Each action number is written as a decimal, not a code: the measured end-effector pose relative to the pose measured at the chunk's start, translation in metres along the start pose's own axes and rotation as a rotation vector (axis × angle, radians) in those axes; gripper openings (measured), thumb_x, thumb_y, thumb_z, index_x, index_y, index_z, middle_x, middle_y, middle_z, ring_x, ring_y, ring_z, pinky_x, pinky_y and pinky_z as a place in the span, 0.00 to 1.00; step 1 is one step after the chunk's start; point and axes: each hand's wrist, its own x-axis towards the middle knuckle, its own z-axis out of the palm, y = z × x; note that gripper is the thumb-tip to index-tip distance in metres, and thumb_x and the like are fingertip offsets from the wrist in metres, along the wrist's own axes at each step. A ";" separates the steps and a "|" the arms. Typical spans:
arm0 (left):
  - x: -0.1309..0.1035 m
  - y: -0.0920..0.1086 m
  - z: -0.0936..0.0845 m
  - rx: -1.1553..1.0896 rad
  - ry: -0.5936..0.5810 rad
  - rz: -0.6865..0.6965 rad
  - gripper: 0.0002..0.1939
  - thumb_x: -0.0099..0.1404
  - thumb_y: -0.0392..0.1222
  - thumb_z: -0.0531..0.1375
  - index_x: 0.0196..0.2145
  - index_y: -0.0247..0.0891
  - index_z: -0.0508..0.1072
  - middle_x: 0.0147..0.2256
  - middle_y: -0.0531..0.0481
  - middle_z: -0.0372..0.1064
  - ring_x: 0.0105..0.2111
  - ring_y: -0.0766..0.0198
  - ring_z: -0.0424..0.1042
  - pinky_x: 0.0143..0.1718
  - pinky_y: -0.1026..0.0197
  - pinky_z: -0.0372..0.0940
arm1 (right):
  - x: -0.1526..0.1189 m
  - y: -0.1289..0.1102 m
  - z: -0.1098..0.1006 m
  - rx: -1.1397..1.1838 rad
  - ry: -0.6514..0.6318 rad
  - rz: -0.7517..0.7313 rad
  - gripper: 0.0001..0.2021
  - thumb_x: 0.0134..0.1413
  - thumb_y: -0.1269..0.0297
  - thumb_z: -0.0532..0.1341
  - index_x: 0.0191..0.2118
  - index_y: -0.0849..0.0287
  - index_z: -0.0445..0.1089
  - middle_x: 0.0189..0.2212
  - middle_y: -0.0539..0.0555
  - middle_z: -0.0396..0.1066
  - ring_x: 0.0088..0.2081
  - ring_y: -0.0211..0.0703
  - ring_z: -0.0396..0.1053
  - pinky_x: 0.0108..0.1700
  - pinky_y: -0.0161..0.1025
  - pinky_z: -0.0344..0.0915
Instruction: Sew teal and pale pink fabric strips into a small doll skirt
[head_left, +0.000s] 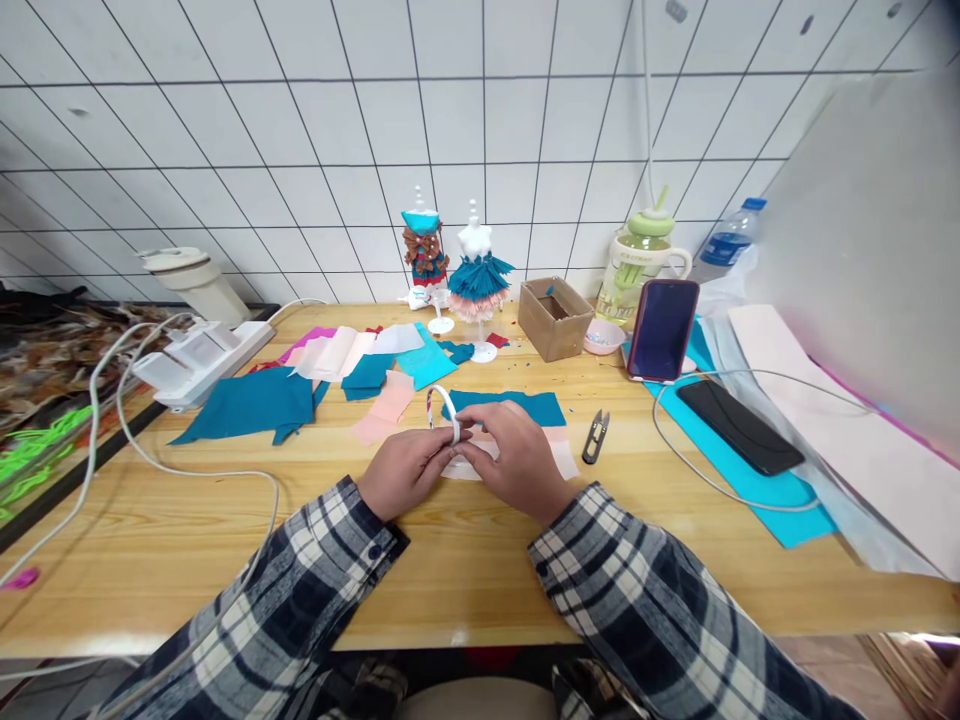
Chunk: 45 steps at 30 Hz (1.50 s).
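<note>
My left hand (405, 468) and my right hand (519, 458) meet over the middle of the table, fingertips pinched together. Between them stands a thin white tape roll (450, 402), upright, with coloured print on its inner side; its lower part is hidden by my fingers. Both hands are closed on it. Beneath and behind them lie a teal crepe paper strip (536, 407) and a pale pink paper piece (561, 455). Just right of my right hand rest small thread snips (596, 437).
Two small mannequins, one in a teal and pink skirt (480, 285), one in brown ruffles (425, 255), stand at the back. Near them are a cardboard box (555, 335), paper sheets (247, 405), a propped phone (664, 330), a black phone (739, 425), a power strip (202, 365) and loose cables.
</note>
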 end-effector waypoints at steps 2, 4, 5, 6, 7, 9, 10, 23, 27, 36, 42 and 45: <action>0.001 0.003 -0.001 0.001 -0.020 -0.007 0.16 0.70 0.46 0.49 0.49 0.40 0.72 0.44 0.45 0.76 0.42 0.59 0.76 0.44 0.60 0.68 | 0.001 0.000 0.000 -0.003 -0.011 0.005 0.10 0.60 0.61 0.59 0.46 0.56 0.68 0.41 0.55 0.73 0.41 0.46 0.66 0.45 0.42 0.62; 0.001 0.005 -0.002 -0.005 -0.051 -0.030 0.16 0.70 0.46 0.49 0.47 0.41 0.72 0.42 0.47 0.77 0.40 0.59 0.76 0.41 0.61 0.68 | 0.001 0.000 -0.001 -0.005 -0.029 0.014 0.08 0.61 0.62 0.58 0.44 0.56 0.69 0.39 0.55 0.73 0.41 0.45 0.67 0.45 0.42 0.62; 0.001 0.005 -0.002 -0.009 -0.065 -0.047 0.15 0.70 0.46 0.49 0.46 0.41 0.72 0.40 0.47 0.77 0.39 0.60 0.76 0.40 0.61 0.68 | 0.001 0.000 -0.001 -0.005 -0.037 0.018 0.08 0.61 0.62 0.57 0.43 0.56 0.69 0.39 0.55 0.73 0.41 0.45 0.67 0.46 0.42 0.62; 0.001 0.005 -0.003 -0.016 -0.075 -0.063 0.15 0.70 0.46 0.49 0.45 0.41 0.72 0.39 0.48 0.77 0.38 0.60 0.76 0.39 0.62 0.67 | 0.001 0.001 -0.001 -0.004 -0.041 0.019 0.07 0.62 0.63 0.57 0.42 0.56 0.70 0.39 0.54 0.74 0.42 0.45 0.67 0.46 0.42 0.62; 0.001 0.005 -0.003 -0.025 -0.082 -0.076 0.14 0.70 0.46 0.49 0.44 0.41 0.72 0.37 0.49 0.77 0.36 0.60 0.75 0.38 0.63 0.67 | 0.001 0.001 -0.001 -0.002 -0.041 0.016 0.07 0.62 0.63 0.56 0.41 0.56 0.70 0.39 0.54 0.74 0.42 0.44 0.68 0.46 0.42 0.62; 0.001 0.004 -0.003 -0.039 -0.086 -0.088 0.13 0.70 0.46 0.50 0.43 0.41 0.72 0.35 0.50 0.76 0.35 0.61 0.75 0.36 0.63 0.66 | 0.001 0.002 -0.001 0.004 -0.044 0.001 0.07 0.63 0.65 0.55 0.40 0.56 0.71 0.40 0.54 0.74 0.43 0.43 0.68 0.47 0.42 0.61; 0.001 0.004 -0.003 -0.043 -0.087 -0.089 0.13 0.70 0.46 0.50 0.42 0.41 0.72 0.35 0.50 0.76 0.34 0.61 0.75 0.36 0.63 0.65 | 0.001 0.003 -0.001 0.008 -0.049 -0.014 0.08 0.63 0.66 0.54 0.39 0.56 0.71 0.40 0.53 0.75 0.43 0.43 0.68 0.48 0.41 0.61; 0.006 0.001 -0.003 0.033 -0.123 0.161 0.13 0.68 0.36 0.48 0.44 0.39 0.71 0.42 0.43 0.74 0.46 0.57 0.71 0.54 0.51 0.63 | -0.002 0.002 -0.003 0.079 0.000 0.023 0.21 0.59 0.65 0.56 0.59 0.57 0.60 0.46 0.56 0.72 0.45 0.46 0.67 0.49 0.43 0.63; 0.007 0.000 -0.002 0.063 -0.127 0.200 0.15 0.67 0.34 0.48 0.46 0.38 0.70 0.48 0.43 0.72 0.50 0.58 0.69 0.60 0.49 0.57 | -0.003 0.004 0.000 0.120 0.011 0.047 0.22 0.60 0.64 0.56 0.60 0.56 0.59 0.44 0.55 0.73 0.43 0.46 0.67 0.47 0.43 0.64; 0.006 0.002 -0.005 0.097 -0.111 0.151 0.13 0.70 0.39 0.49 0.44 0.39 0.71 0.39 0.44 0.74 0.45 0.57 0.72 0.55 0.52 0.62 | -0.001 0.000 0.000 0.087 -0.010 0.080 0.12 0.58 0.64 0.60 0.47 0.55 0.69 0.42 0.53 0.74 0.41 0.45 0.67 0.45 0.40 0.64; 0.008 0.000 -0.003 0.134 -0.107 0.233 0.13 0.69 0.36 0.49 0.43 0.38 0.72 0.40 0.44 0.74 0.43 0.58 0.71 0.51 0.52 0.64 | -0.002 0.002 0.000 0.105 -0.010 0.067 0.10 0.56 0.65 0.62 0.44 0.57 0.68 0.38 0.53 0.73 0.39 0.43 0.67 0.43 0.39 0.63; 0.008 -0.001 -0.003 0.153 -0.097 0.272 0.13 0.68 0.33 0.49 0.41 0.38 0.73 0.41 0.45 0.74 0.44 0.59 0.70 0.54 0.51 0.62 | -0.002 0.004 0.001 0.128 0.013 0.087 0.10 0.55 0.64 0.62 0.44 0.57 0.67 0.38 0.53 0.72 0.38 0.43 0.67 0.42 0.40 0.64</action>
